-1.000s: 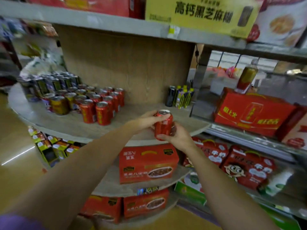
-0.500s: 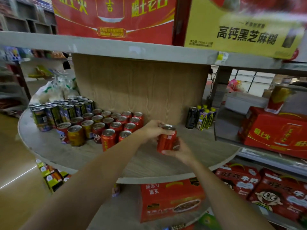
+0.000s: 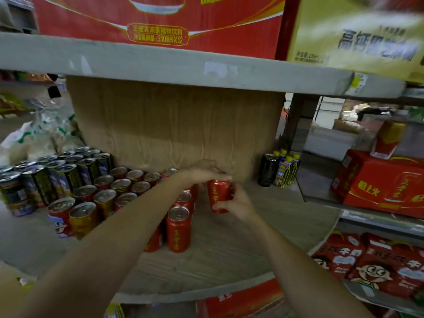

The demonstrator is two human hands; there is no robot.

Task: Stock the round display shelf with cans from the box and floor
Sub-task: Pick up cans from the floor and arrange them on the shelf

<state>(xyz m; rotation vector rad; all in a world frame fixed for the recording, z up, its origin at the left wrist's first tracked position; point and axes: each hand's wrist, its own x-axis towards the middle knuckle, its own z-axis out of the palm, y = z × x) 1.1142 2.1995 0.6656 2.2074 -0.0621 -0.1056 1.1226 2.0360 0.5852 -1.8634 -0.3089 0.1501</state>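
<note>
Holding one red can (image 3: 219,195) upright at the round shelf (image 3: 229,255), I am gripping its side with my right hand (image 3: 238,206); my left hand (image 3: 202,173) is covering its top, beside the red cans (image 3: 179,228) by the wooden back panel (image 3: 174,127).

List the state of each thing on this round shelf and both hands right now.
Red can: upright, gripped by both hands near the back panel.
Left hand: gripping the can's top.
Right hand: curled around the can's side.
Shelved red cans: upright, in rows.
Dark cans: upright, grouped at the left.
Round shelf: partly stocked.

glossy metal can (image 3: 219,195), matt wood-grain shelf (image 3: 229,255)
</note>
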